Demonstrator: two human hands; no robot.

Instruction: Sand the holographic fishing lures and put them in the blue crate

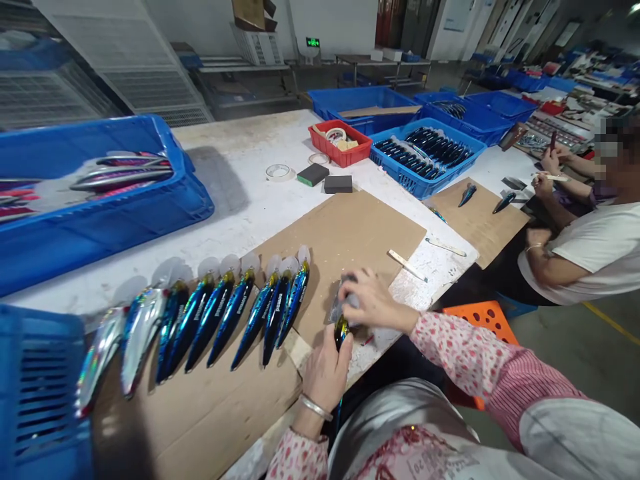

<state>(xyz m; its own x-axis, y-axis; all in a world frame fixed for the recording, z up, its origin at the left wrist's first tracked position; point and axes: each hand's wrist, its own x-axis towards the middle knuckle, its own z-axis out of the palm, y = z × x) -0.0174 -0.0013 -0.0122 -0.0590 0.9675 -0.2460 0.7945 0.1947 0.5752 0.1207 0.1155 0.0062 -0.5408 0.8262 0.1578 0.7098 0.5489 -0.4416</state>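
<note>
My left hand (326, 373), with a bracelet on its wrist, is closed around a blue-and-yellow fishing lure (342, 330) near the table edge. Most of that lure is hidden by the fingers. Close above it, my right hand (373, 301) pinches a small grey pad (353, 301) at the lure's lip end; whether pad and lip touch I cannot tell. To the left, several shiny lures (245, 300) with clear lips lie side by side in a slanted row on cardboard, the dark blue ones marked "nomad". The leftmost are silver.
Two dark sanding blocks (339, 184) and a tape roll (279, 172) lie beyond the brown cardboard (380, 220). A red basket (345, 155) and a blue crate (425, 183) of lures stand farther back. Large blue bins (190, 193) line the left. At right, a person (595, 233) works.
</note>
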